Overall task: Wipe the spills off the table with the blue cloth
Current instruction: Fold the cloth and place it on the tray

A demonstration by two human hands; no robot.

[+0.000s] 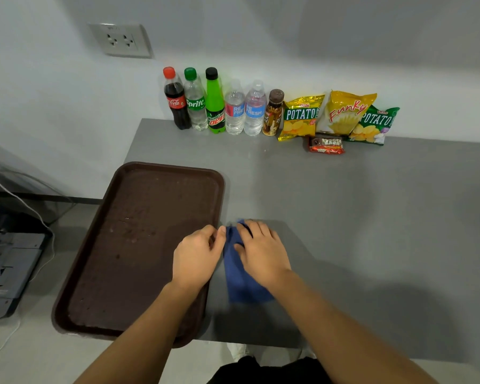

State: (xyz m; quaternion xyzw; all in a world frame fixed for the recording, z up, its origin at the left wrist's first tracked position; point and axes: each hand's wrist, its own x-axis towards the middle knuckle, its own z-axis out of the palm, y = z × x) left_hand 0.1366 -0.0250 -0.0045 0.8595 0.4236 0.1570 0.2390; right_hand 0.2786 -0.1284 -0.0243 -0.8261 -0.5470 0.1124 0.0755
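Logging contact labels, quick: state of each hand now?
Left hand: fingers curled at the blue cloth edge; grip cannot be told.
Right hand: open, flat on the cloth.

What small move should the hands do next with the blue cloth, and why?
Probably bunch the blue cloth under the right hand for wiping: it lies flat on the table beside the tray, with the left hand at its edge.

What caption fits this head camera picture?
Both hands, left and right, on a blue cloth beside a brown tray.
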